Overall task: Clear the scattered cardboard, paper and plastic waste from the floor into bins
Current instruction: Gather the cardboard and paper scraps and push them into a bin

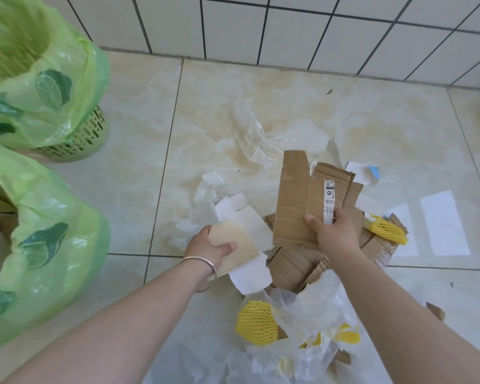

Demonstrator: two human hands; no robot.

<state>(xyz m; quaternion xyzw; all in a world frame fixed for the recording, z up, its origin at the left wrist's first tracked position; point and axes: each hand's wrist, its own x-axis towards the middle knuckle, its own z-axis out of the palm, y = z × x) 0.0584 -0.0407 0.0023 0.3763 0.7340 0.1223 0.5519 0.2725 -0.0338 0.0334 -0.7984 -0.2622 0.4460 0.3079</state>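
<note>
Nearest me, the left hand [211,246] was clamped on a pale card sheet [237,245], long axis slanting up and away. Just beyond, the right hand [334,231] pinched a brown cardboard piece [294,195] standing upright. Both lined bins lay off to the left, the nearer bin [39,245] closest to the left hand.

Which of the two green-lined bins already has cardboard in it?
The nearer bin, at lower left: brown cardboard shows inside its mouth. The farther bin by the wall shows only liner.
</note>
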